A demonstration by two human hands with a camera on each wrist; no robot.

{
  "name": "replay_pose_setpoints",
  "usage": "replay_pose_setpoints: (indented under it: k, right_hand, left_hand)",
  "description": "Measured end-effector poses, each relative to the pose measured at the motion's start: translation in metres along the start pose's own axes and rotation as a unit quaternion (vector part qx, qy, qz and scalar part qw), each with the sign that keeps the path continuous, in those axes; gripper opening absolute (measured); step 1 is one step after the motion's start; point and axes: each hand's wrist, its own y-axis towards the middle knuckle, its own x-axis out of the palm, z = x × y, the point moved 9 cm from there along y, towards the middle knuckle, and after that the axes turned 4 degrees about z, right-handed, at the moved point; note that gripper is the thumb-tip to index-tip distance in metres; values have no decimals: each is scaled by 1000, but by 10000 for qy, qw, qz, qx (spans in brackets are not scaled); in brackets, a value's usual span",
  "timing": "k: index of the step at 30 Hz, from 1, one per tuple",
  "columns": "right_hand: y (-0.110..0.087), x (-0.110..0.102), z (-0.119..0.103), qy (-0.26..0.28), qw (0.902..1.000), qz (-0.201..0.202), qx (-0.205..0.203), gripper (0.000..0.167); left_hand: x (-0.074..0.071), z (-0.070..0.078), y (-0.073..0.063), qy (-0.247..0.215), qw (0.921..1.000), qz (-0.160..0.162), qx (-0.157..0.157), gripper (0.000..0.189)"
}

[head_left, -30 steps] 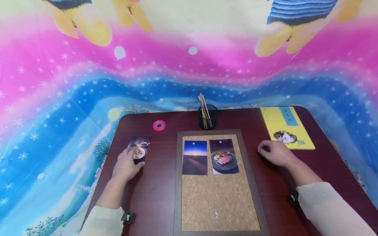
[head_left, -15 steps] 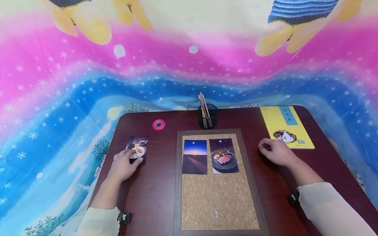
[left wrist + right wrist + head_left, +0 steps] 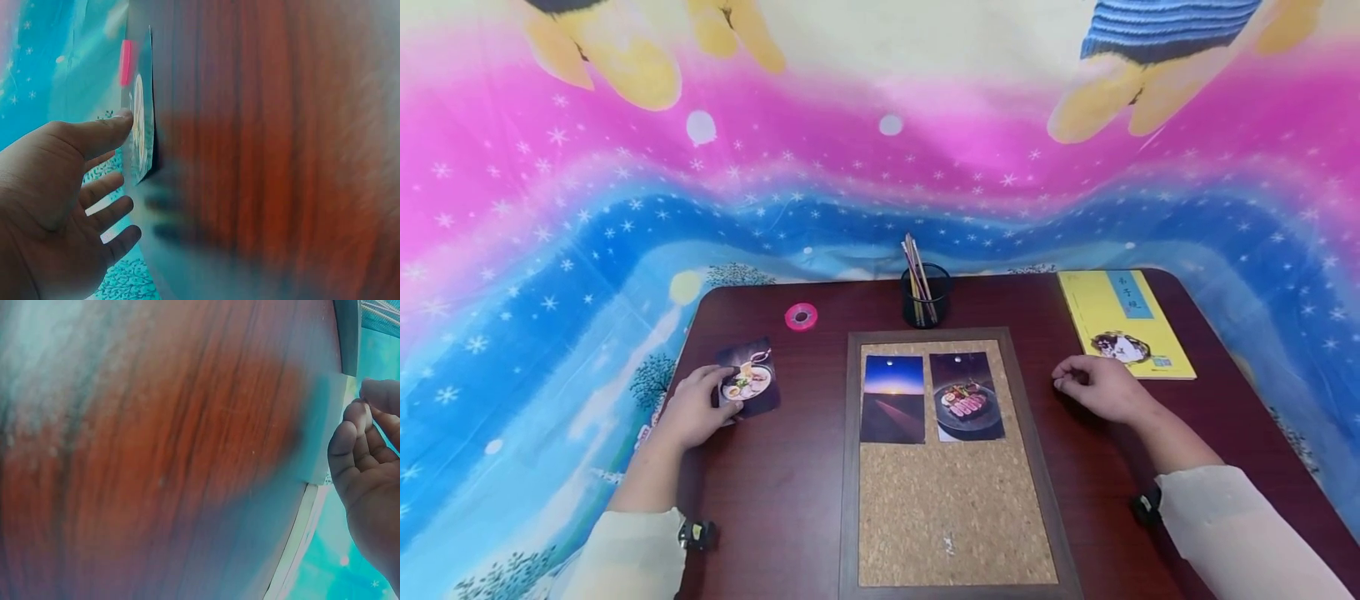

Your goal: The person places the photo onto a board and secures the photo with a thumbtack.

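Note:
In the head view my left hand holds a dark photo of a noodle bowl by its left edge. The left wrist view shows the thumb at the edge of the photo, whose near end stands slightly off the table; the other fingers are spread. My right hand, loosely curled and with nothing visible in it, rests on the table beside a yellow book. Between the hands lies a framed cork board, bearing a sunset photo and a steak photo, each pinned at the top.
A pink roll of tape lies behind the noodle photo. At the back stands a black mesh cup with several pencils. Small clear bits sit low on the cork. A patterned cloth hangs behind the table.
My left hand has moved left, from over the noodle photo to its left edge. The photo has turned a little and shifted slightly. The right hand has stayed about where it was.

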Motion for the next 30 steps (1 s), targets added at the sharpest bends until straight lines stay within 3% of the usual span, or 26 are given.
replay_pose_setpoints:
  k: [8,15,24,30]
  right_hand:
    - [-5,0,-1,-37,9998,-168,126,21]
    - [-10,-3,2,-147,9998,-102,133,23]
    - [-15,1,3,80,9997,-212,109,21]
    - [-18,5,5,158,9990,-286,309,23]
  left_hand:
    - [6,-11,3,63,9989,-462,-35,82]
    - [10,-8,2,426,9970,-653,34,86]
    - [12,-10,1,371,9982,-470,-64,84]
    - [11,-7,-1,271,9988,-405,-23,83]
